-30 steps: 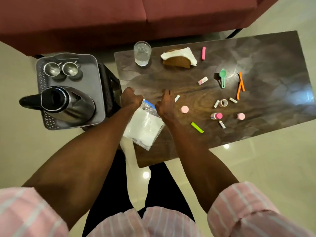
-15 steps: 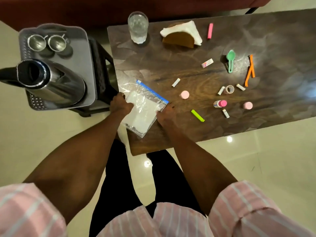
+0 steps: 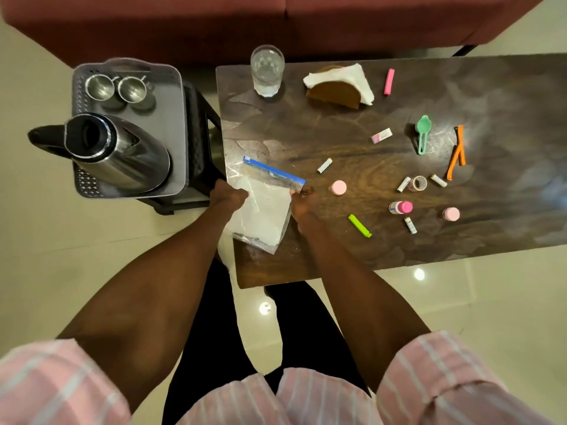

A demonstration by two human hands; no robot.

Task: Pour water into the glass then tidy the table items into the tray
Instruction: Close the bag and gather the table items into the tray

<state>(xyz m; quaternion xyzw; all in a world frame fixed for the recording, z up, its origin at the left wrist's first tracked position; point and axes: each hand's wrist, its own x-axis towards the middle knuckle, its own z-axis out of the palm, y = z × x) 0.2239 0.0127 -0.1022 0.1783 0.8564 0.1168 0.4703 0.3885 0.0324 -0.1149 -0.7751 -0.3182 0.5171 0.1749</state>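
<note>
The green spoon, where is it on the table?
In the head view, the small green plastic spoon lies on the right part of the dark wooden table, between a little white packet and an orange clip.

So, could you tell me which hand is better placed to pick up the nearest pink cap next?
Probably the right hand. It grips the bag's right edge, just beside the pink cap. The left hand holds the bag's far side, nearer the tray.
</note>
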